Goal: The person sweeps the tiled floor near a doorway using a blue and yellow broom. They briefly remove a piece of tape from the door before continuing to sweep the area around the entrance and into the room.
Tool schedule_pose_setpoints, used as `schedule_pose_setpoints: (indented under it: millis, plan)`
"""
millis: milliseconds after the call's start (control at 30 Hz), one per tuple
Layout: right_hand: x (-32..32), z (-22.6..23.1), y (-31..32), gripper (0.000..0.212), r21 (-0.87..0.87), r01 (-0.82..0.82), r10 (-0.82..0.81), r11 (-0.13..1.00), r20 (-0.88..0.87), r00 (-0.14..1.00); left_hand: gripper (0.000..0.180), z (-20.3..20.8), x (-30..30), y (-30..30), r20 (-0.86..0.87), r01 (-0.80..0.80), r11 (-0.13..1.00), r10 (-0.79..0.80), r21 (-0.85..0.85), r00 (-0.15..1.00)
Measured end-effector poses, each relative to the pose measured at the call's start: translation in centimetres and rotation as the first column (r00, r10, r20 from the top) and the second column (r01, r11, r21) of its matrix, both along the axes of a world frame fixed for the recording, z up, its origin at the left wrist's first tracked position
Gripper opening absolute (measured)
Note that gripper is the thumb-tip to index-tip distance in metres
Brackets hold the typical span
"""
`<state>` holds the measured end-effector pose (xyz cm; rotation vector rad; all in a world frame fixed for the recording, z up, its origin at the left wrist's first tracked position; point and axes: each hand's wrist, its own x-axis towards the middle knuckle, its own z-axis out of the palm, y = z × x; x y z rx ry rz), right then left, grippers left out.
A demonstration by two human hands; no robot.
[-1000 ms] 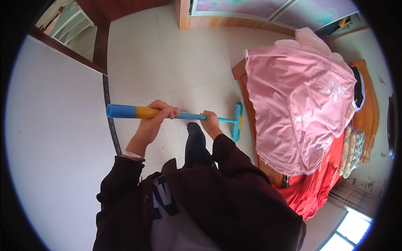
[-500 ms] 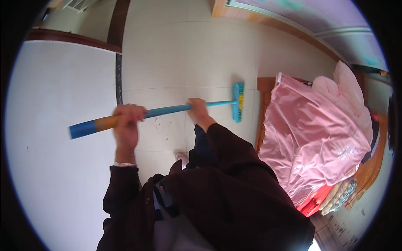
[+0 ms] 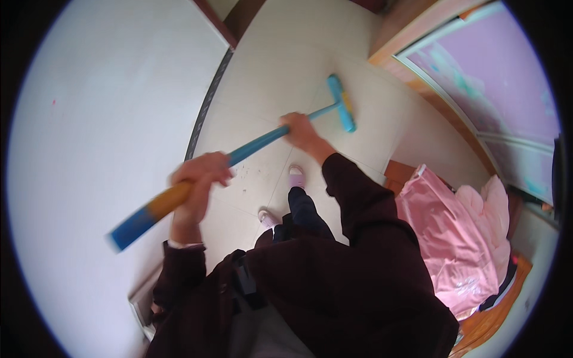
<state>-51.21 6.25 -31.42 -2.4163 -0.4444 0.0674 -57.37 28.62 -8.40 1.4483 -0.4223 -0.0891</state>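
Note:
Both of my hands grip a long-handled broom (image 3: 256, 144), its blue shaft slanting from lower left to upper right. My left hand (image 3: 200, 185) is closed around the upper shaft, beside the yellow and dark blue end. Farther along, my right hand (image 3: 300, 131) wraps the shaft, closer to the head. The turquoise broom head (image 3: 341, 104) with its yellow patch is over the tiled floor (image 3: 286, 71) at the far side; whether its bristles touch the tiles I cannot tell. Small dark specks (image 3: 243, 179) of debris lie on the floor near my feet.
A white wall (image 3: 107, 119) with a dark baseboard strip runs along the left. On the right stands a wooden bed with a pink sheet (image 3: 450, 238). A wardrobe with pale purple panels (image 3: 483, 65) is at the upper right. My light slippers (image 3: 296, 179) are on the tiles.
My view has turned toward the right, bringing the wardrobe further in. The broom now slants more steeply, its head farther away and its handle end lower. Both hands keep their hold.

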Motion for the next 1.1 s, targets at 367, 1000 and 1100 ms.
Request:
schedule_pose_setpoints:
  millis: [367, 1000, 1100]
  plan:
    - [-8.6, -3.3, 18.2, 0.01, 0.145, -0.355, 0.369, 0.924, -0.08, 0.926, 0.027, 1.1, -12.9, 8.3, -0.023, -0.509, 0.861, 0.509, 0.009, 0.861]
    - [-18.5, -2.7, 33.3, 0.026, 0.218, -0.66, 0.671, 0.719, 0.029, 0.741, 0.024, -1.4, -30.2, 14.2, 0.079, -0.844, 0.535, 0.84, 0.039, 0.536]
    - [-23.2, -1.1, 35.3, 0.018, 0.188, -0.766, 0.788, 0.615, -0.092, 0.609, 0.029, 1.2, -33.0, 15.2, 0.087, -0.872, 0.489, 0.867, 0.03, 0.49]
